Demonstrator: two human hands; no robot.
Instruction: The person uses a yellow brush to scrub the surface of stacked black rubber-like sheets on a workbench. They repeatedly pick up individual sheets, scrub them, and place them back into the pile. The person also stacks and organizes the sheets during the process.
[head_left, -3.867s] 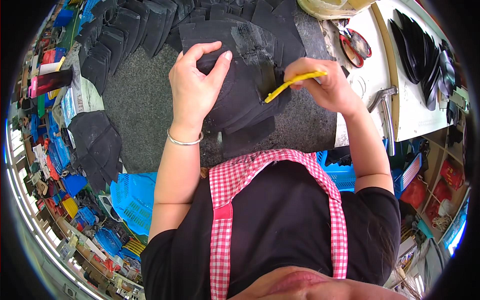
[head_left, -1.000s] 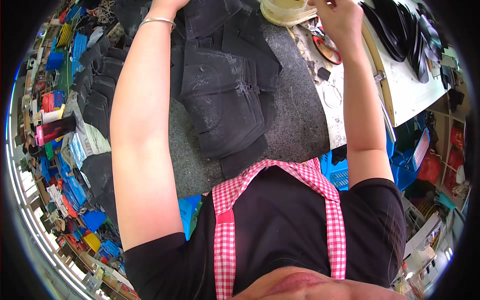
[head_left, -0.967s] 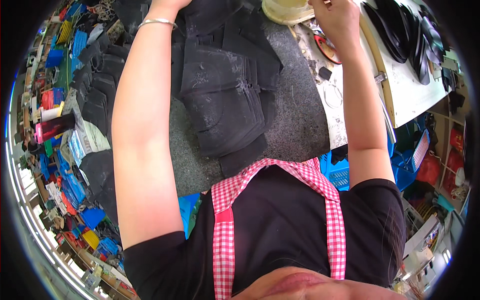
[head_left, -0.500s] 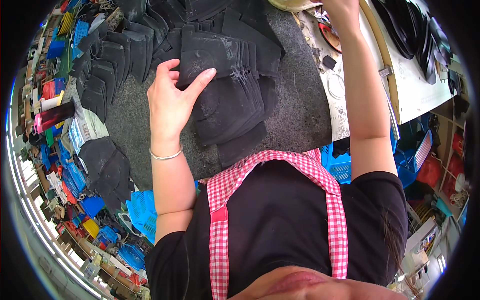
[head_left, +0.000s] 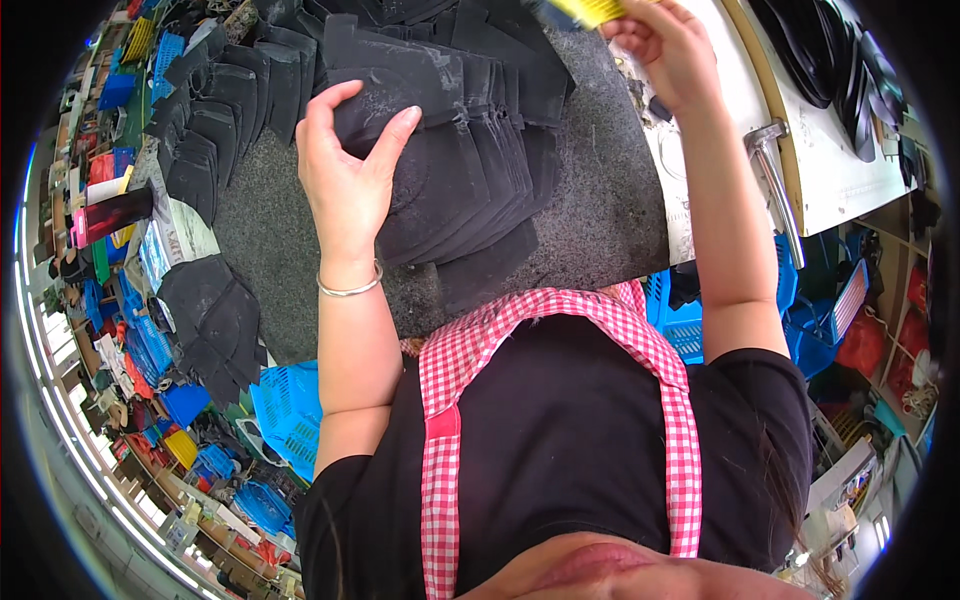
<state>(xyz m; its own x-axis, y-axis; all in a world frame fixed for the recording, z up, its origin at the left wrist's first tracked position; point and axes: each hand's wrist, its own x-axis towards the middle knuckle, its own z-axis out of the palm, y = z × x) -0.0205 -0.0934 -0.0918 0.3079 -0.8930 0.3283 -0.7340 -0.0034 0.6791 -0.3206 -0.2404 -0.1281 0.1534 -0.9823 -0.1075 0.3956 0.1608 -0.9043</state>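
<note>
Two hands are in view, one of them wearing a single silver bangle (head_left: 350,291) on the wrist. The left hand (head_left: 345,165) is spread wide, thumb and fingers well apart, over the left side of a stack of flat black pieces (head_left: 460,160); whether its fingertips press on the pieces I cannot tell. The right hand (head_left: 665,50), far and to the right, is closed around one yellow brush-like tool (head_left: 592,12), blurred and partly cut off by the view's far edge.

The stack lies in the middle of one dark speckled mat (head_left: 620,210) on the counter, its layers fanned and overlapping too closely for a sure count. Far left stand more black pieces (head_left: 215,110) in overlapping rows, also beyond counting; one heap of black pieces (head_left: 210,320) lies near left, beside the mat. One hammer (head_left: 775,185) lies right of the right forearm, handle toward the near side. Glossy black strips (head_left: 810,50) sit far right on a white surface (head_left: 840,195). One blue basket (head_left: 288,415) shows near left.
</note>
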